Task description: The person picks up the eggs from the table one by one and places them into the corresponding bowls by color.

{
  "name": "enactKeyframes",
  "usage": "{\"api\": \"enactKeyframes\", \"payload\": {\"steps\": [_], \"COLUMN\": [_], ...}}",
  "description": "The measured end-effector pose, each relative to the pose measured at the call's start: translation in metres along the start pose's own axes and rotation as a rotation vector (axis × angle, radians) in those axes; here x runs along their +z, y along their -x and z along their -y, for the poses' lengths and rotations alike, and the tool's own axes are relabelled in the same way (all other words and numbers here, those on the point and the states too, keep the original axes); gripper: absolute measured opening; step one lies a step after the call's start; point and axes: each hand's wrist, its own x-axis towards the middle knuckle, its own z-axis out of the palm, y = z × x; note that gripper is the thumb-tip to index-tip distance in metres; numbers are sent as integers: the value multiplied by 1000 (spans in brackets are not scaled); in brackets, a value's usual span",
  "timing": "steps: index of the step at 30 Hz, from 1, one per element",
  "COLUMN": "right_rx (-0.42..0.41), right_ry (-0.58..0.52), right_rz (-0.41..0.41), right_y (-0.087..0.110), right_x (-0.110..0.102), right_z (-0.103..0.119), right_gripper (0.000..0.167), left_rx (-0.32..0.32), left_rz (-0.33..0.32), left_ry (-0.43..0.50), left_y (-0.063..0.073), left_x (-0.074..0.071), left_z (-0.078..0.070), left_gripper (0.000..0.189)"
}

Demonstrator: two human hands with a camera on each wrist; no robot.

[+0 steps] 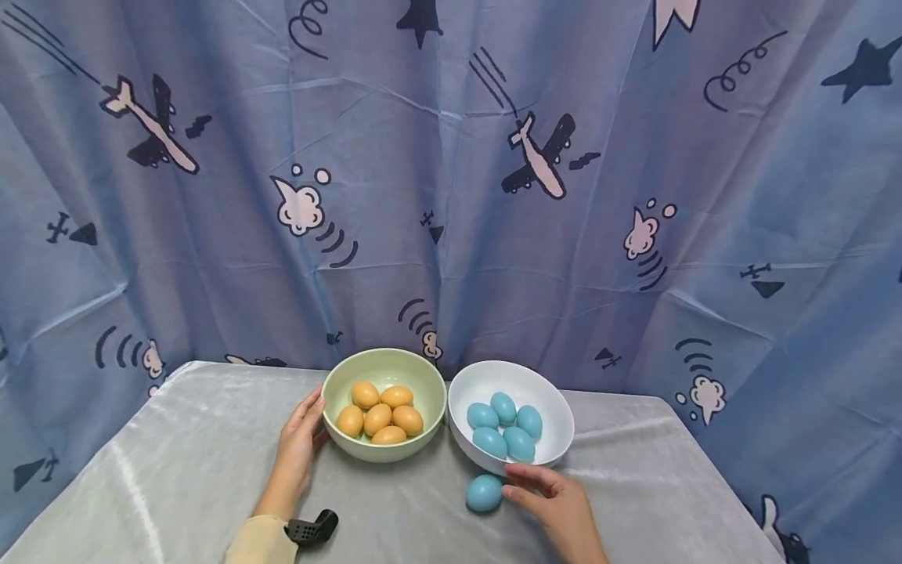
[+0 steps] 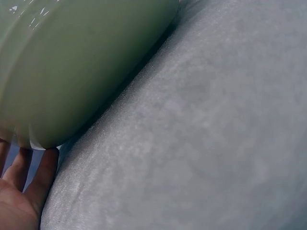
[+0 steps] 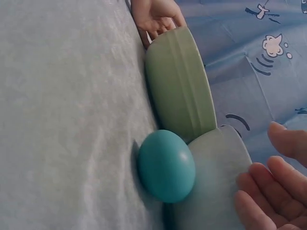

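Observation:
A light green bowl (image 1: 384, 453) holds several orange eggs (image 1: 377, 421). My left hand (image 1: 296, 446) is at its left side, fingertips against the outer wall, as the left wrist view of the bowl (image 2: 86, 62) also shows. To its right stands a white bowl (image 1: 555, 403) with several blue eggs (image 1: 489, 442) in it. One more blue egg (image 1: 484, 493) lies on the table in front of the white bowl. My right hand (image 1: 557, 505) is just right of that egg, fingers loosely bent and nothing in them; in the right wrist view a gap separates the hand (image 3: 273, 191) from the egg (image 3: 167, 166).
A grey velvety cloth (image 1: 395, 517) covers the table. Close behind the bowls hangs a blue curtain (image 1: 437, 157) printed with planes and stars. A black strap device (image 1: 312, 529) sits on my left wrist by a cream sleeve (image 1: 262, 542).

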Motion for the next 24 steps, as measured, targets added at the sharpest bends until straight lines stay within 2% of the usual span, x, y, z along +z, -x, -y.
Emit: {"api": "enactKeyframes", "payload": {"steps": [2, 7, 10, 16, 24], "right_rx": [-9, -53, -70, -94, -133], "right_ry": [-22, -59, -51, -19, -50], "right_rz": [11, 98, 145, 186, 206], "right_y": [0, -1, -2, -7, -14], "right_x": [2, 3, 3, 4, 4], "right_z": [-1, -9, -14, -21, -28], "right_gripper": [34, 39, 42, 41, 39], "left_rx": [1, 3, 6, -2, -6], "left_rz": [0, -10, -8, -12, -5], "left_ry": [-1, -4, -4, -5, -3], "left_y": [0, 1, 2, 4, 3], "left_x": [0, 0, 0, -2, 0], "left_z": [0, 2, 3, 1, -2], "left_gripper": [60, 61, 62, 61, 62]}}
